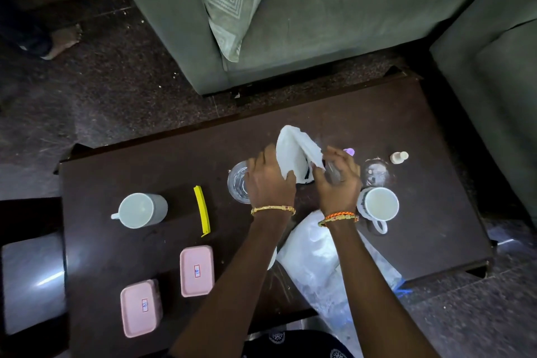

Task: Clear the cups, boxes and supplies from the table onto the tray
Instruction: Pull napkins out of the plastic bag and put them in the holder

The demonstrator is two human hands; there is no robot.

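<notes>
On the dark wooden table (pixel 421 131), my left hand (pixel 268 177) and my right hand (pixel 338 176) both grip a crumpled white cloth (pixel 293 151) near the middle. My right hand also seems to hold a small clear bottle with a purple cap (pixel 349 152). A clear glass (pixel 236 183) stands just left of my left hand, partly hidden by it. A grey mug (pixel 142 210) sits at the left, and a white mug (pixel 379 206) right of my right wrist. Two pink lidded boxes (pixel 197 270) (pixel 141 306) lie near the front left. A yellow clip (pixel 202 209) lies between mug and glass.
A small white bottle (pixel 399 157) and a stained patch (pixel 376 173) are at the table's far right. A clear plastic bag (pixel 319 264) lies under my forearms. A grey-green sofa (pixel 319 23) with a cushion stands beyond the table. A metal tray (pixel 32 282) shows at the left; a bare foot (pixel 62 41) at far left.
</notes>
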